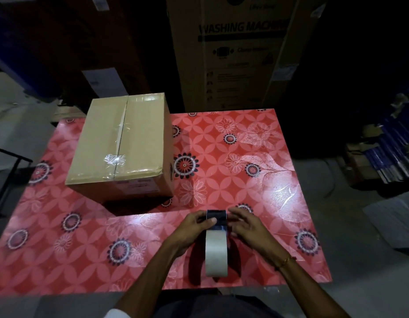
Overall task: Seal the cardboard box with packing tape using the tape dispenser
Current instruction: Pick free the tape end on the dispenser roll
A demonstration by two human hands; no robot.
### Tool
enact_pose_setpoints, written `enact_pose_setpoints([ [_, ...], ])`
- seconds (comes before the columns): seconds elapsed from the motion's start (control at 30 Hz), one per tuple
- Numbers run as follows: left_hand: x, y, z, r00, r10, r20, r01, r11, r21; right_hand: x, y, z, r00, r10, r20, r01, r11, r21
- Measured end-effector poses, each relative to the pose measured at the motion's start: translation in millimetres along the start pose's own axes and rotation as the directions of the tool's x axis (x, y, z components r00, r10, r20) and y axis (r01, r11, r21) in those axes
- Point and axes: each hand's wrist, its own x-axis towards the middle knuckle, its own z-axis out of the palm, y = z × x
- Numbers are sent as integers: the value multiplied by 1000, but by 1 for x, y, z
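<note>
A brown cardboard box (pixel 121 148) stands on the left half of the red flowered table (pixel 256 161), its top flaps closed, with clear tape along the centre seam and a crumpled patch of tape near the front. At the table's near edge stands the tape dispenser (pixel 217 220), dark at its far end, with a pale tape roll (pixel 216 253) toward me. My left hand (pixel 194 228) grips the dispenser's dark head from the left, thumb on top. My right hand (pixel 244 223) holds it from the right, fingers curled over its far end.
A tall carton printed "WASHING MACHINE" (pixel 240 53) stands behind the table. Stacked blue and cardboard items (pixel 387 152) lie on the floor at the right. A black metal frame (pixel 8 171) is at the left. Grey floor surrounds the table.
</note>
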Motion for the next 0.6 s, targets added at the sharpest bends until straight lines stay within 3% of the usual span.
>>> enact_pose_setpoints([
  [0.13, 1, -3, 2, 1000, -7, 15, 7, 1000, 11, 10, -16, 1, 991, -126, -40, 113, 964, -240],
  [0.27, 0, 1, 5, 999, -27, 26, 27, 1000, -3, 23, -19, 9, 967, -254, 33, 244, 871, -426],
  [0.6, 0, -2, -3, 989, -95, 115, 109, 986, -126, 33, -20, 18, 947, -316, 52, 291, 784, -548],
])
